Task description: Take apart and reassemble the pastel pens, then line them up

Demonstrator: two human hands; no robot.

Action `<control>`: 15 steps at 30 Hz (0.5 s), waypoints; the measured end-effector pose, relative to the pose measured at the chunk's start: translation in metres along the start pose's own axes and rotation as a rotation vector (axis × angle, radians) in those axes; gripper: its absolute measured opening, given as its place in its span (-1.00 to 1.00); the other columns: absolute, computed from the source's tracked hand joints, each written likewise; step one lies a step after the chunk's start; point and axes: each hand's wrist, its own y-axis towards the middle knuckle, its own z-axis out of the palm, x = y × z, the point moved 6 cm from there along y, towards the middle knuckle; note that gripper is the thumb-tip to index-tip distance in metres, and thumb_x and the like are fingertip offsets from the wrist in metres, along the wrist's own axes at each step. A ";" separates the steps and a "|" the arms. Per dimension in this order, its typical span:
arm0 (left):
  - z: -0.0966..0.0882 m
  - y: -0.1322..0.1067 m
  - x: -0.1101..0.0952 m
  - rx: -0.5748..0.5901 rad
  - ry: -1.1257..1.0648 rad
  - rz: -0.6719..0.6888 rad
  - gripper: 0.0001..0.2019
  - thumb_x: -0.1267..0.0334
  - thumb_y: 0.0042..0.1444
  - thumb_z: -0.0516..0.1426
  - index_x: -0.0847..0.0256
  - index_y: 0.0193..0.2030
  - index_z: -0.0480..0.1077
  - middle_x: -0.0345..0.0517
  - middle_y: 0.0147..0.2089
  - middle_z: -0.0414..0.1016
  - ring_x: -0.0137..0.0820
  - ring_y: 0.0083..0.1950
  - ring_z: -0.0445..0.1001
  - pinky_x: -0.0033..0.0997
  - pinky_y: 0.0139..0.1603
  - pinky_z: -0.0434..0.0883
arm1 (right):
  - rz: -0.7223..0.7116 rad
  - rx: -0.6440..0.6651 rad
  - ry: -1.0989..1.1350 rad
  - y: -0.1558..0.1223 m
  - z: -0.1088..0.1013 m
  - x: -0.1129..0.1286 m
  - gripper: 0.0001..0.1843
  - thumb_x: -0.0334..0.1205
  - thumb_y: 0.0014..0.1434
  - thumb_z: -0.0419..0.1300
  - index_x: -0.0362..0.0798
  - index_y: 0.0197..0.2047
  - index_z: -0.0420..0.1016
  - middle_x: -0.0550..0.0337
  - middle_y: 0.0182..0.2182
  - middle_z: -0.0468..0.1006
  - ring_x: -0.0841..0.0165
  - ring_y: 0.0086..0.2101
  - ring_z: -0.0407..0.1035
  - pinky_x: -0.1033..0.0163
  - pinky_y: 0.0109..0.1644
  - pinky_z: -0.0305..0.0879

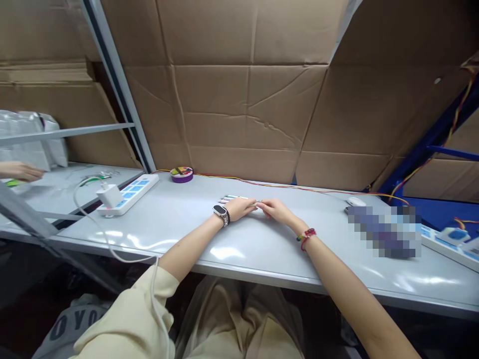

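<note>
My left hand (239, 207), with a watch on its wrist, and my right hand (275, 209), with a red bracelet, meet fingertip to fingertip on the grey table (179, 224). Both pinch a small thin object (258, 202) between them; it is too small to name. Several slim coloured pens or sticks (232, 198) lie in a row just behind my left hand.
A white and blue power strip (129, 193) with a white charger (108, 195) and cable lies at the left. A purple round tin (181, 174) stands by the cardboard wall. A white mouse (356, 201) sits at the right. Another person's hand (20, 171) rests at far left.
</note>
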 end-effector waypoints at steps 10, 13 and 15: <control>-0.005 -0.003 -0.006 -0.010 -0.024 0.036 -0.80 0.14 0.24 -0.09 0.14 -0.19 0.28 -0.20 -0.31 0.45 -0.36 -0.29 0.43 -0.50 -0.33 0.23 | 0.082 -0.013 0.005 0.000 0.000 -0.009 -0.43 0.16 0.18 -0.20 -0.04 -0.70 0.06 0.34 -0.77 0.09 0.49 -0.68 -0.01 0.31 -0.55 -0.03; -0.005 -0.003 -0.005 -0.016 -0.030 0.035 -0.79 0.15 0.24 -0.11 0.14 -0.19 0.29 -0.20 -0.32 0.45 -0.37 -0.31 0.43 -0.50 -0.33 0.23 | 0.056 -0.006 0.023 -0.001 0.000 -0.004 -0.49 0.12 0.18 -0.16 -0.06 -0.60 0.18 0.30 -0.69 0.25 0.47 -0.64 0.09 0.33 -0.51 0.04; -0.005 -0.002 -0.005 -0.016 -0.033 0.035 -0.78 0.16 0.24 -0.11 0.15 -0.20 0.30 -0.19 -0.33 0.45 -0.37 -0.32 0.43 -0.49 -0.32 0.23 | 0.029 -0.004 0.030 -0.002 0.000 0.002 -0.60 0.08 0.16 -0.08 -0.06 -0.48 0.25 0.28 -0.60 0.35 0.45 -0.57 0.17 0.34 -0.47 0.07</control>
